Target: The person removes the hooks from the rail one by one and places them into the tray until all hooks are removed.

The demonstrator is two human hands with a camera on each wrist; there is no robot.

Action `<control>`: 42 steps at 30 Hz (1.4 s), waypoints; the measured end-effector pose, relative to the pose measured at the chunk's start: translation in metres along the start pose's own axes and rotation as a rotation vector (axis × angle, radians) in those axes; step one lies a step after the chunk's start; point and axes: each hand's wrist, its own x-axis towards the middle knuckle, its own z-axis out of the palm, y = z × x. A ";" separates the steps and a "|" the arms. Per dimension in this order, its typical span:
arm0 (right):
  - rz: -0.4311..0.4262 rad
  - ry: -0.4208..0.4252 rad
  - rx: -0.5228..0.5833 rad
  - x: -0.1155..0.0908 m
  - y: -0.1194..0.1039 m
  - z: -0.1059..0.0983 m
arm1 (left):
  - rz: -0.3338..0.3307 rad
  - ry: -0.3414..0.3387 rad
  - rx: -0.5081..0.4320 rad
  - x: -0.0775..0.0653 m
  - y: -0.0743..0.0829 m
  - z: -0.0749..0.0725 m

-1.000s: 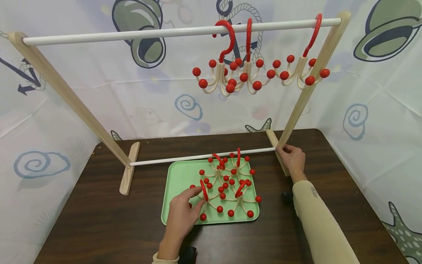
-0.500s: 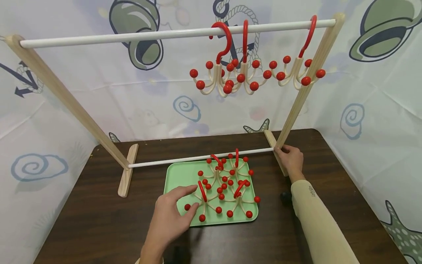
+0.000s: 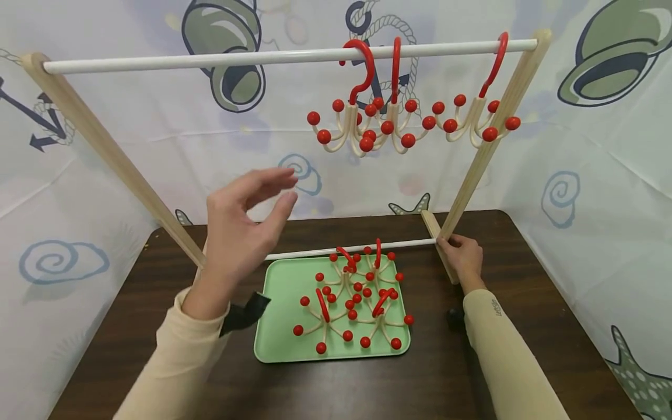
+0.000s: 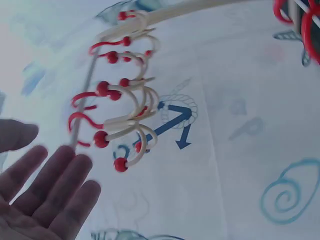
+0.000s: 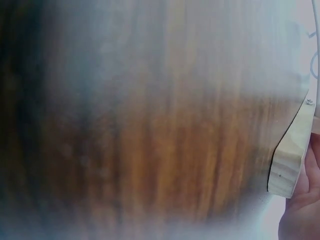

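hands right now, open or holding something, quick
Left hand: open, raised in the air, holding nothing.
Right hand: grips the wooden foot of the rack, fingers curled on it.

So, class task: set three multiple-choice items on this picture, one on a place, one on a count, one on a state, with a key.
1. Where do the loose hooks lie?
A. on the green tray
B. on the bare table
C. in a box

2. How many hooks hang on the top rail?
A. one
B. three
C. six

3. What is the left hand doing?
A. gripping a hook
B. pressing the tray
C. raised in the air, empty

Key:
1 A: the loose hooks lie on the green tray.
2 B: three red hanging hooks sit on the top rail.
3 C: the left hand is lifted with relaxed fingers, holding nothing; the right hand holds the stand's foot.
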 end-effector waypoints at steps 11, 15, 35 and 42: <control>-0.001 0.002 -0.007 -0.001 0.006 0.001 | -0.074 -0.130 0.093 0.097 -0.009 0.027; 0.001 0.007 -0.001 -0.002 0.008 0.000 | -0.190 -0.250 0.208 0.121 -0.009 0.044; -0.023 0.033 -0.007 -0.004 0.005 0.000 | -0.271 -0.336 0.357 0.141 -0.043 0.067; -0.026 0.035 -0.007 -0.002 0.004 0.002 | -0.192 -0.255 0.407 0.140 -0.040 0.063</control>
